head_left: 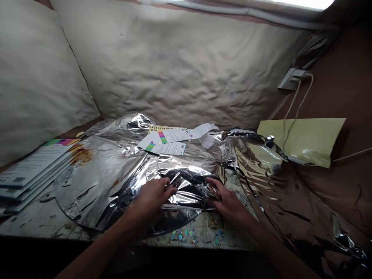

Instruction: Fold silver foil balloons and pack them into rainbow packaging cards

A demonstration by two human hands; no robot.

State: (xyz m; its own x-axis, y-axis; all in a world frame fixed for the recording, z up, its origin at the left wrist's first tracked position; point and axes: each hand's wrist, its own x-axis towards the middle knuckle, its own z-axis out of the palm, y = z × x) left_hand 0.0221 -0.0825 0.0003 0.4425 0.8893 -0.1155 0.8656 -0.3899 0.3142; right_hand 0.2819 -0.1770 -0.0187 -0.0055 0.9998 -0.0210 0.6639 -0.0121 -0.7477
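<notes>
A crumpled silver foil balloon (116,174) lies flat across the surface in front of me. My left hand (154,193) rests on its near middle, fingers pressed onto a dark fold of the foil (188,186). My right hand (225,199) presses on the same fold from the right side, fingers spread over the foil. Whether either hand pinches the foil or only presses it down is unclear.
A stack of printed cards (31,170) sits at the left edge. Leaflets with coloured stripes (168,139) lie on foil behind. More foil (261,162) spreads right, beside a yellow sheet (308,139). A wall socket (292,77) with a white cable is upper right. Small holographic stickers (186,235) lie near the front edge.
</notes>
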